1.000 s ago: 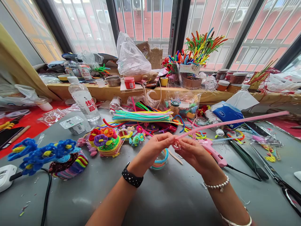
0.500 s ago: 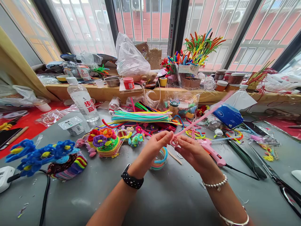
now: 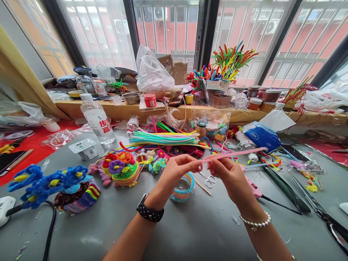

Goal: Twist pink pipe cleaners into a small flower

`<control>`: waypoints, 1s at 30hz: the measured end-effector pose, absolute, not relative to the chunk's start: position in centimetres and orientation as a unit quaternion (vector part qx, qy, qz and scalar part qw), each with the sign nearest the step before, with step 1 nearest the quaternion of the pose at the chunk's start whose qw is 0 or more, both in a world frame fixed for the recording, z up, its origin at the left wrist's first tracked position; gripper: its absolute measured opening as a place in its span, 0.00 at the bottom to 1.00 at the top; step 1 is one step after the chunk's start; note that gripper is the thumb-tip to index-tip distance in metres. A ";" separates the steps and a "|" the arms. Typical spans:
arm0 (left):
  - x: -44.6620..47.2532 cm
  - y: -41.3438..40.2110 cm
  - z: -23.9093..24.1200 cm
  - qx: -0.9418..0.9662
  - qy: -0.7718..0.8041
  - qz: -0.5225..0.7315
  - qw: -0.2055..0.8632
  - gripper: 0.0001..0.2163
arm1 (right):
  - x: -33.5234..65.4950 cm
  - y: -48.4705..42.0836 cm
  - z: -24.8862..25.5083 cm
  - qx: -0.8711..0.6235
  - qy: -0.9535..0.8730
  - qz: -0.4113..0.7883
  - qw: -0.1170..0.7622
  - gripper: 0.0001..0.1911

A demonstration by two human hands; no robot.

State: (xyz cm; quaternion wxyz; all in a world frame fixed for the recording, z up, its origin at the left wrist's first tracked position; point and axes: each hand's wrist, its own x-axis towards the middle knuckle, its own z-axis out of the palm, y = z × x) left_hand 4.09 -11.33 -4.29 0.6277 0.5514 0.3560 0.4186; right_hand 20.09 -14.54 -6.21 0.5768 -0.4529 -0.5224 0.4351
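A pink pipe cleaner [image 3: 239, 153] stretches between my two hands, its free end pointing right. My left hand [image 3: 182, 167] pinches its looped end between thumb and fingers. Further along, my right hand [image 3: 224, 173] is closed on the same stem. Below my left hand stands a small round pot [image 3: 182, 188] wrapped in striped pipe cleaners, open at the top. Small scissors [image 3: 208, 179] and a thin wooden stick [image 3: 202, 187] lie between the hands on the grey table. A pink glue gun [image 3: 252, 185] is partly hidden behind my right hand.
Behind the hands lies a bundle of pastel pipe cleaners [image 3: 164, 138]. Fuzzy flower pots [image 3: 126, 170] and blue flowers [image 3: 53, 181] stand left, near a clear bottle [image 3: 97, 119]. Large black-handled scissors [image 3: 320, 210] and a blue tissue pack [image 3: 261, 136] are on the right.
My hands have moved slightly apart, and the pink pipe cleaner has swung from steeply raised to nearly level. The small scissors and the pot now show more between and below the hands.
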 end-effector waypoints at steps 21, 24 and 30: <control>3.7 -11.6 -3.5 0.556 0.349 0.417 0.629 0.10 | 19.5 -15.1 -4.9 -0.433 -0.731 -0.202 0.488 0.06; 3.8 -11.6 -3.5 0.559 0.350 0.427 0.618 0.09 | 19.6 -15.4 -5.0 -0.426 -0.743 -0.186 0.482 0.07; 3.9 -11.6 -3.8 0.565 0.348 0.419 0.619 0.09 | 19.5 -15.8 -5.1 -0.438 -0.740 -0.188 0.474 0.08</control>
